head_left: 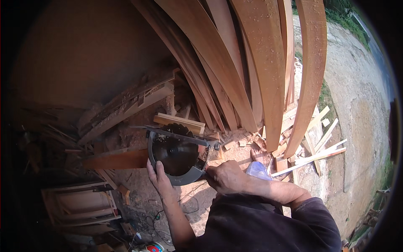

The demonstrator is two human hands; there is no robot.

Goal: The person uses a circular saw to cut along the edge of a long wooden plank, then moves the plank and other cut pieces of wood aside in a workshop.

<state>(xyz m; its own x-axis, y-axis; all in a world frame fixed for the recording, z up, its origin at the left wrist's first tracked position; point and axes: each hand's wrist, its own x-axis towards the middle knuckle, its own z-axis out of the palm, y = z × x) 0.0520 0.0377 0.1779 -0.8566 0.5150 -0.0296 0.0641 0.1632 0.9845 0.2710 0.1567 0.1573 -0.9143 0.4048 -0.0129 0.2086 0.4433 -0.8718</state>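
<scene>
A circular saw (pixel 174 155) is held up before me, its dark toothed blade facing me and teeth bared at the top. My left hand (pixel 158 176) holds the lower left rim of its rounded grey guard (pixel 189 176), with fingers and thumb resting along the edge. At the saw's right side, my right hand (pixel 228 176) is closed around the handle end, which the hand mostly hides. Behind the saw, a reddish-brown board (pixel 117 159) reaches out to the left. Just above the blade lies a pale wooden piece (pixel 180 122).
Long wooden planks (pixel 262 63) stand upright and fan out ahead. A wooden frame (pixel 126 109) leans at the left, and a panelled frame (pixel 82 203) lies lower left. Offcuts (pixel 321 153) litter the floor at right. A cable (pixel 155 218) trails below among sawdust.
</scene>
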